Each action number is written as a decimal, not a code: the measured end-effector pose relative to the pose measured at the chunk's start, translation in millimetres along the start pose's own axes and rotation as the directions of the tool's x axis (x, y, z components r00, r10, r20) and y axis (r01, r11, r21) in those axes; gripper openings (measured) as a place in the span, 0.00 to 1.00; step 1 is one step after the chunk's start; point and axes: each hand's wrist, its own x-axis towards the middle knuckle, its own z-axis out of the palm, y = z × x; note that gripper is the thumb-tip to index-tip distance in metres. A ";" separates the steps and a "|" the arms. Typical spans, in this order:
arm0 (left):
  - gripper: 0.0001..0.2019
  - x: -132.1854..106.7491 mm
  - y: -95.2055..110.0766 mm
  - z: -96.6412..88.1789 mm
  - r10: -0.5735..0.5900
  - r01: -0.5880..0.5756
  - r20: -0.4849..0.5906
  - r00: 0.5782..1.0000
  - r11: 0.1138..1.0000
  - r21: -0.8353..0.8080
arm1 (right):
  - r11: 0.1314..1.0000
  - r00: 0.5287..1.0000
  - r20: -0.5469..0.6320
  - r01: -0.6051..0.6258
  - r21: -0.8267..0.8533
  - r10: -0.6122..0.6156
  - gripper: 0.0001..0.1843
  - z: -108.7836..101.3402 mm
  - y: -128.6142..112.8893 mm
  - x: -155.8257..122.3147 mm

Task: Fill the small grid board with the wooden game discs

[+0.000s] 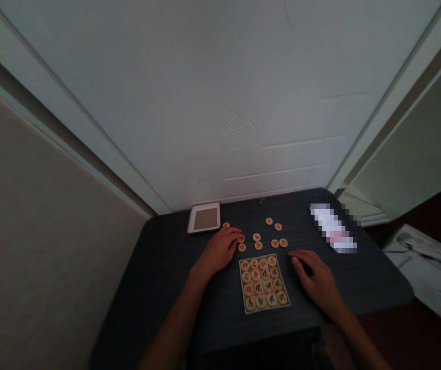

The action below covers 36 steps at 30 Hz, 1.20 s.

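Observation:
My left hand (pixel 220 251) reaches over the dark table with its fingers stretched out. Its fingertips are at a round wooden Chinese chess piece (pixel 241 239) with a red character, which they partly cover; I see no firm grip on it. Another red piece (pixel 242 247) lies just below. Palm down, my right hand (pixel 317 280) rests with loosely extended fingers and holds nothing. Between my hands is a square tray (pixel 242 288) filled with rows of chess pieces, red-marked ones mostly toward the back and black-marked ones toward the front.
Several loose red pieces (pixel 258 245) lie behind the tray, and one piece (pixel 226 225) sits beyond my left hand. A shallow box lid (pixel 189 222) stands at the back left. A blurred-out bright object (pixel 330 226) lies on the right. The white panel (pixel 189 103) borders the table's back.

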 end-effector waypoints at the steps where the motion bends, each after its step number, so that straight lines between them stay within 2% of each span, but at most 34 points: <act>1: 0.13 1.3 -1.3 0.4 0.013 -0.013 0.013 1.000 1.000 0.015 | 1.000 1.000 -0.004 -0.002 0.002 0.002 0.13 0.1 -0.2 -0.1; 8: 0.11 2.1 -3.6 2.7 0.032 -0.032 0.003 0.999 0.999 0.019 | 1.000 0.999 -0.029 0.021 -0.007 -0.022 0.13 2.3 0.9 0.1; 13: 0.09 3.3 -1.0 1.6 0.002 -0.002 -0.038 0.999 1.000 -0.005 | 1.000 1.000 -0.024 0.013 -0.010 -0.013 0.12 2.7 0.5 0.5; 19: 0.08 6.9 -2.4 5.0 -0.046 0.046 -0.037 0.998 0.999 0.025 | 1.000 1.000 -0.019 0.008 -0.003 -0.008 0.13 2.8 2.4 0.4; 23: 0.07 7.9 -2.6 3.2 -0.074 0.073 -0.055 0.996 0.997 -0.018 | 1.000 1.000 -0.020 0.017 -0.003 -0.017 0.13 1.8 1.2 0.6; 27: 0.10 0.8 7.2 -6.9 -0.155 0.142 -0.154 0.976 0.986 -0.093 | 1.000 1.000 -0.018 0.017 -0.005 -0.018 0.12 1.0 0.0 0.8; 32: 0.17 -6.8 28.5 -19.9 -0.193 0.132 -0.279 0.941 0.966 -0.223 | 0.999 0.999 -0.035 0.040 -0.009 -0.041 0.13 0.9 0.9 1.2; 36: 0.13 -4.7 39.3 -23.6 -0.205 0.119 -0.237 0.950 0.935 -0.334 | 0.998 0.997 -0.047 0.055 -0.011 -0.055 0.15 1.4 2.4 1.5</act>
